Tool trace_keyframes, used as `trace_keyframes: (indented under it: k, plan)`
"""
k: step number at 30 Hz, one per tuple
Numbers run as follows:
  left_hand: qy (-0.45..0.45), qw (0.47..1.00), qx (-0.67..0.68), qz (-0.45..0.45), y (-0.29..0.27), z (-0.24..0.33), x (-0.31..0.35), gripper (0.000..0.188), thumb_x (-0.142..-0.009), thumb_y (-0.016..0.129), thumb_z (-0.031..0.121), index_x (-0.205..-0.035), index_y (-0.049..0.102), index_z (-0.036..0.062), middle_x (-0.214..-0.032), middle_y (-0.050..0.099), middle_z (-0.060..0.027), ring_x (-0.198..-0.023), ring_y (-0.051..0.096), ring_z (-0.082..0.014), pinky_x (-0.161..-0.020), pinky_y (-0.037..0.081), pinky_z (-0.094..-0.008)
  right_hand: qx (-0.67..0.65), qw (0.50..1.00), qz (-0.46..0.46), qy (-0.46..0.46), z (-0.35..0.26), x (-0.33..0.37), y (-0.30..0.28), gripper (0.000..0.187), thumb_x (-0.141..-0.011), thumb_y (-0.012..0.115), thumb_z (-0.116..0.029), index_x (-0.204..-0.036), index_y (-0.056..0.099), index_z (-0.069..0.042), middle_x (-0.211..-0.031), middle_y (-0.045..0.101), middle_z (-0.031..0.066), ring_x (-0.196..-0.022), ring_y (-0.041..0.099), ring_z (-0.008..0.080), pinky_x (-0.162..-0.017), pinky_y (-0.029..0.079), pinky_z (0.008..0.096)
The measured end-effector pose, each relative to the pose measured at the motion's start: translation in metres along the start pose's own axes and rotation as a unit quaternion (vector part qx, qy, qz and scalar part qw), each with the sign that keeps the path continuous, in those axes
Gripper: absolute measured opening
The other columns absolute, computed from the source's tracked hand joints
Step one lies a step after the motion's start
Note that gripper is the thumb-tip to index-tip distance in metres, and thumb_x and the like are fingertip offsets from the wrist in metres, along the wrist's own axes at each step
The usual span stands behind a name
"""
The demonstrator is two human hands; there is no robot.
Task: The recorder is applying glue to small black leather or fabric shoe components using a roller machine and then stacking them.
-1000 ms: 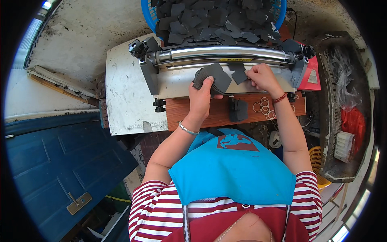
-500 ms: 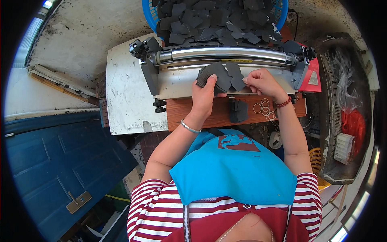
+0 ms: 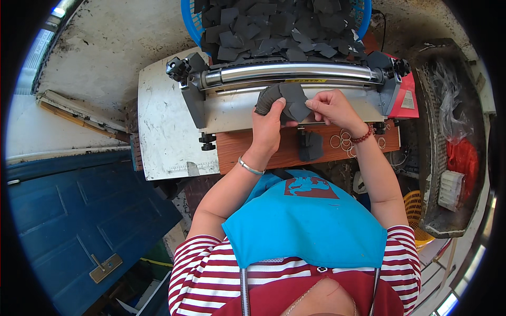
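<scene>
My left hand is closed round a fanned stack of thin dark grey pieces, thumb on top. The thumb and fingertips of my right hand pinch the edge of a single flat dark piece, which overlaps the right side of that stack. Both hands are just in front of a machine's shiny metal roller, over its pale metal plate. Below them, a small bundle of similar dark pieces lies on the brown wooden board.
Several rubber bands lie on the board beside my right wrist. Behind the roller is a blue basket heaped with loose dark pieces. A white worktop is at left, black knobs jut from the machine, and a grimy trough stands right.
My right hand has moved slightly left, and the single piece now overlaps the stack more. My left hand keeps its hold on the stack. The whole view has shifted a little.
</scene>
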State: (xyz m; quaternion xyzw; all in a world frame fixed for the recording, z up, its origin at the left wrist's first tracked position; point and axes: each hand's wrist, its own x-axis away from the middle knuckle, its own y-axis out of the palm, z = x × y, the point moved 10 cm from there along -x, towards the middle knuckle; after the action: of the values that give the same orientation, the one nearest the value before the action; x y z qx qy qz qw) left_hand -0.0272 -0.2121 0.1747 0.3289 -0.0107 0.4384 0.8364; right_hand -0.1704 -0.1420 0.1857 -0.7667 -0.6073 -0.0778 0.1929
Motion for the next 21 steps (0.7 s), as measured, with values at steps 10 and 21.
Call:
trace_keyframes:
  k: [10, 21]
  plan:
    - [0.029, 0.999, -0.030, 0.008, -0.002, 0.004, -0.001, 0.021, -0.092, 0.058, 0.014, -0.110, 0.061, 0.0035, -0.097, 0.066, -0.0056, -0.080, 0.064, -0.0129, -0.057, 0.058, -0.0275, 0.065, 0.991, 0.104, 0.047, 0.008, -0.016, -0.036, 0.034, -0.089, 0.065, -0.030, -0.069, 0.062, -0.003, -0.055, 0.058, 0.0013, -0.039, 0.046, 0.0054, -0.036, 0.035, 0.0204]
    - [0.005, 1.000, 0.005, 0.009, -0.001, 0.011, 0.002, 0.024, -0.095, 0.048, 0.014, -0.114, 0.061, 0.0047, -0.102, 0.066, -0.0053, -0.084, 0.066, -0.0132, -0.058, 0.058, -0.0268, 0.021, 0.999, -0.044, 0.013, 0.002, 0.001, -0.004, 0.034, -0.090, 0.063, -0.029, -0.068, 0.062, -0.004, -0.056, 0.058, 0.0007, -0.040, 0.047, 0.0050, -0.037, 0.035, 0.0197]
